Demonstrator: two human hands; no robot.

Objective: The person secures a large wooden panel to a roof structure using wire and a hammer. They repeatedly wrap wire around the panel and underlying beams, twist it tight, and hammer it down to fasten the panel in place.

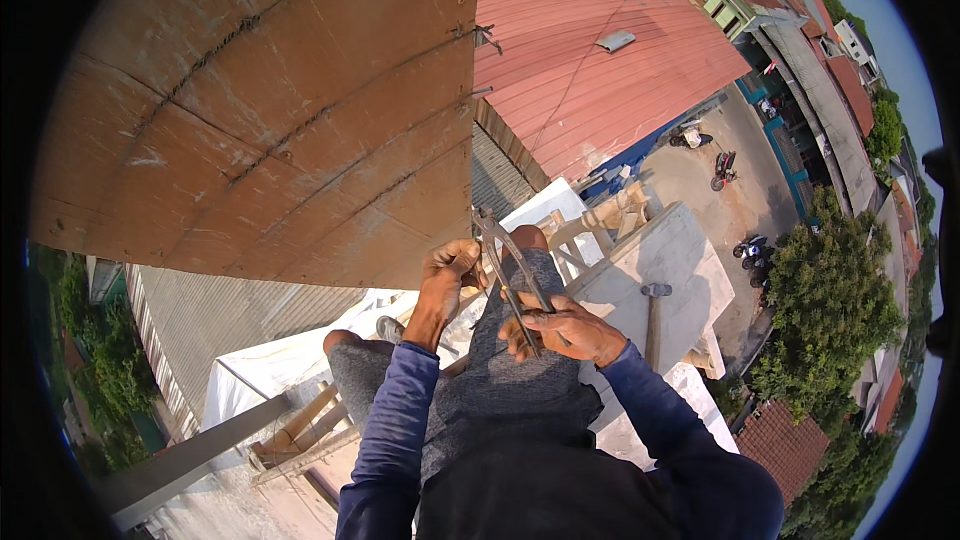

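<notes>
Right hand (575, 328) has fingers closed around handles of metal pincers (496, 258); handles stand apart. Pincers are above grey shorts (510, 390), head pointing away from body. Left hand (445, 282) is just beside pincers, fingers curled toward thumb; whether it pinches something small, cannot tell. Hammer (653, 328) lies on pale board (700, 250), at right.

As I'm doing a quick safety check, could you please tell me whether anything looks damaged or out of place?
The brown panel looks worn, with pale scuffs and dark, ragged streaks. A lone grey piece on the red roof also stands out, perhaps loose.
</notes>
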